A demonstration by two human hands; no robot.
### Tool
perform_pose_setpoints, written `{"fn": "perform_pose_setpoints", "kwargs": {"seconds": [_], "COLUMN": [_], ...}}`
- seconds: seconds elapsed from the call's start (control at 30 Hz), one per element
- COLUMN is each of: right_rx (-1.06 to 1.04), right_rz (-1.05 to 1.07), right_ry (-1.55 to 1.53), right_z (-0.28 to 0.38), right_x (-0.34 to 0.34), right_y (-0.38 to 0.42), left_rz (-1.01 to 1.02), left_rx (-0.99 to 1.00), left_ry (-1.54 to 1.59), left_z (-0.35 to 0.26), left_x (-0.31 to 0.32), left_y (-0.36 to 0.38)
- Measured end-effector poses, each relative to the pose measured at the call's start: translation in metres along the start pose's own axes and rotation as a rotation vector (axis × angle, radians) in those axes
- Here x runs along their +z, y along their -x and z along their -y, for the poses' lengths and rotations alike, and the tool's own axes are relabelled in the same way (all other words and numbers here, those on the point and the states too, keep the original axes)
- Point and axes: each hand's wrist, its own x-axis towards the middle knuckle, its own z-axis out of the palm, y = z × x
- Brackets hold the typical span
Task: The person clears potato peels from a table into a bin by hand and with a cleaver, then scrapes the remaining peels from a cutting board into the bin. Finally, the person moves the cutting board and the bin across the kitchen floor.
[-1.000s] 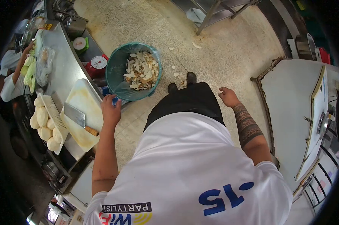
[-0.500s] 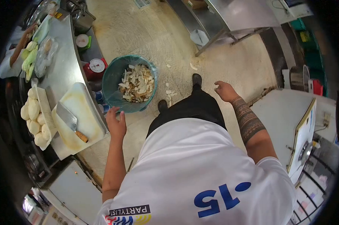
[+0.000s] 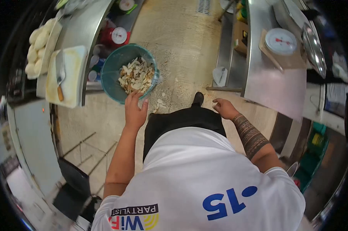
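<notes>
A: Where are our hands?

B: Our left hand [image 3: 134,111] is spread flat, fingers loosely apart, holding nothing; its fingertips reach the near rim of the bin [image 3: 113,82]. Our right hand [image 3: 225,108] hangs half curled and empty beside our hip, well apart from the bin.

A: And the bin itself?

B: It stands upright on the floor [image 3: 181,42], just beside the counter [image 3: 85,23], mouth facing up at us, so its long axis runs vertical. It is heaped with peelings [image 3: 136,75].

A: How would it handle?

B: We judge it moderately heavy with that load, the plastic wall slightly flexible and the liner slippery. The stiff rim looks the best hold, ideally at two opposite points.

A: Anything else nearby?

B: A cleaver [image 3: 60,73] lies on the board [image 3: 72,77], and a scale [image 3: 118,36] sits beyond the bin.
</notes>
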Motion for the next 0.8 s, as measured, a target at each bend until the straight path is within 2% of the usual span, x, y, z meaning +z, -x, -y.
{"fn": "perform_pose_setpoints", "kwargs": {"seconds": [0.07, 0.13, 0.2, 0.33, 0.37, 0.47, 0.5, 0.6, 0.63, 0.73, 0.77, 0.8], "right_rx": [-0.068, -0.102, -0.085, -0.141, -0.097, -0.093, -0.154, -0.099, -0.098, -0.289, -0.269, -0.299], "right_rz": [-0.058, -0.095, -0.101, -0.013, 0.010, 0.109, 0.094, 0.130, 0.132, 0.127, 0.159, 0.154], "right_ry": [0.036, 0.039, 0.008, 0.105, 0.124, 0.267, 0.245, 0.242, 0.267, 0.409, 0.566, 0.565], "right_z": [-0.008, 0.001, 0.017, 0.040, 0.044, 0.052, 0.043, 0.043, 0.061, 0.089, 0.098, 0.108], "right_x": [-0.004, -0.006, 0.000, 0.020, 0.026, 0.035, 0.038, 0.040, 0.036, 0.030, 0.028, 0.027], "right_y": [-0.015, -0.026, -0.026, -0.022, -0.016, 0.001, 0.001, 0.001, 0.007, -0.006, -0.018, -0.031], "left_rz": [-0.004, -0.048, -0.100, -0.206, -0.224, -0.235, -0.231, -0.150, -0.133, -0.081, -0.070, -0.086], "left_rx": [-0.048, -0.108, -0.256, -0.381, -0.419, -0.527, -0.547, -0.588, -0.637, -0.818, -0.889, -0.948], "left_ry": [-0.049, -0.082, -0.080, -0.082, -0.052, -0.017, -0.024, -0.073, -0.067, -0.037, -0.022, -0.014], "left_z": [-0.007, 0.015, 0.042, 0.083, 0.090, 0.117, 0.128, 0.150, 0.158, 0.169, 0.169, 0.172], "left_x": [-0.019, -0.038, -0.057, -0.093, -0.098, -0.094, -0.091, -0.077, -0.071, -0.061, -0.060, -0.056], "left_y": [0.020, 0.046, 0.072, 0.115, 0.125, 0.160, 0.168, 0.215, 0.238, 0.321, 0.347, 0.371]}}
